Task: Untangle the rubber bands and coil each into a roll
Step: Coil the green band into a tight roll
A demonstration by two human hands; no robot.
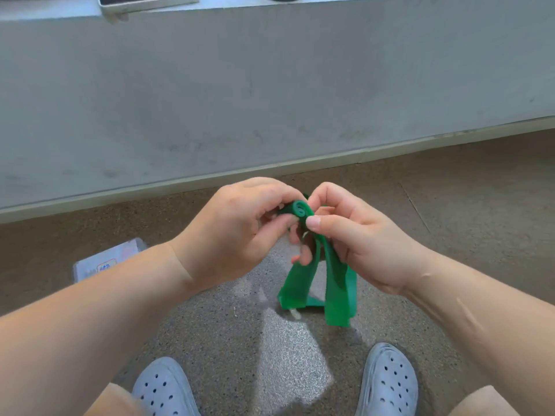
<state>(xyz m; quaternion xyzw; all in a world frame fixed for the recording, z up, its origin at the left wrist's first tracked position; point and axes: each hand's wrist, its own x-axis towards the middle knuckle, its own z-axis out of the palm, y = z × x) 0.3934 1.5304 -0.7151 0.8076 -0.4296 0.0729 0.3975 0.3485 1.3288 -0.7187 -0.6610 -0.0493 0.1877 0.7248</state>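
- Coiling is judged to be the step in hand: one end of a flat green rubber band [318,274] has been wound into a small tight spiral [298,209], seen end-on between the two hands.
- The left hand [237,232] is closed on the spiral from its own side, thumb pressed beneath it and fingers curled over the top.
- The right hand [351,235] is pinched on the band just beside the spiral, thumb tip against the strip.
- The rest of the band hangs loose below both grips in two strips, above a speckled floor [228,325] and between two pale perforated shoes [387,382].
- Only a few turns are seen, so most of the length is judged unrolled.
- The next move is judged to call for steady tension on the strip while further turns are rolled on, so the spiral is kept from springing open.
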